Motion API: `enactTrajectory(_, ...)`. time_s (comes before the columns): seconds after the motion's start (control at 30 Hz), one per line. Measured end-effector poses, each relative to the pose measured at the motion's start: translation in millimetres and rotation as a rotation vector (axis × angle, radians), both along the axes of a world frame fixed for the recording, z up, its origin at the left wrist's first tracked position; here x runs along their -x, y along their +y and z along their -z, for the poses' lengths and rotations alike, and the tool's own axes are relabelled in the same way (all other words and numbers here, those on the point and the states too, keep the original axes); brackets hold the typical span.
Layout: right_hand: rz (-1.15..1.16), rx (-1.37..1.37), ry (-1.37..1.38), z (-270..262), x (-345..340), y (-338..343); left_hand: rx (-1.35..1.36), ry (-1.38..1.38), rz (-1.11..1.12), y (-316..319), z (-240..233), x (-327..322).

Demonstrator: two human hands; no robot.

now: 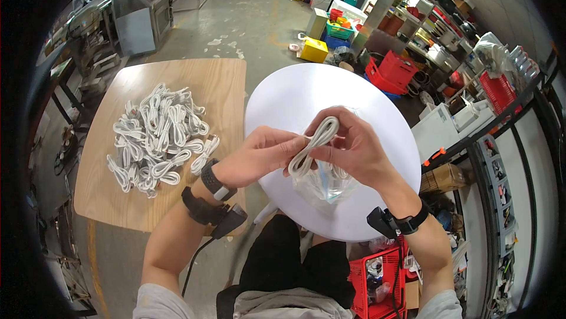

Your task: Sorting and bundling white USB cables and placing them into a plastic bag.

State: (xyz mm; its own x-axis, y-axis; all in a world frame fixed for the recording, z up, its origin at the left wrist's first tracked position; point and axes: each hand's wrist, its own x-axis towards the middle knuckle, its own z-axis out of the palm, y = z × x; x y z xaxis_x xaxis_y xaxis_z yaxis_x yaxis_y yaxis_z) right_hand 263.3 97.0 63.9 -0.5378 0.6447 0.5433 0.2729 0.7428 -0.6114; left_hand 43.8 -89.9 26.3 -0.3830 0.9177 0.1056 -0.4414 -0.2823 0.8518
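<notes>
Both hands hold a bundled white cable [315, 146] above a round white table [283, 93]. My left hand [278, 149] pinches the bundle's middle from the left. The fingers of my right hand [349, 142] are around the bundle's right side, partly hidden behind it. Under my hands, a clear plastic bag [327, 188] lies on the table, with white cable partly visible at its opening. On the wooden table [221, 85] to the left is a heap of similar bundled white cables [159, 138]. One bundle [204, 154] lies at the heap's right edge.
A red plastic basket [380, 279] stands on the floor beside my legs at the right. Crowded shelves and red crates [395, 71] are at the right, near a yellow box [314, 50]. Metal equipment [143, 18] stands at the back left. A narrow gap separates the two tables.
</notes>
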Motion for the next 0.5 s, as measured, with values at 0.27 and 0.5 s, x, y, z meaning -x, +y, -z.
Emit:
enactTrajectory(0.27, 0.006, -0.013, -0.006, 9.1, -8.3, -6.6, 0.001, -0.011, -0.001, 7.8, -1.9, -4.2)
enactTrajectory(0.5, 0.005, -0.03, -0.014, 10.4, -15.1, -5.5, -0.003, -0.021, -0.009, 5.7, 0.3, -2.6)
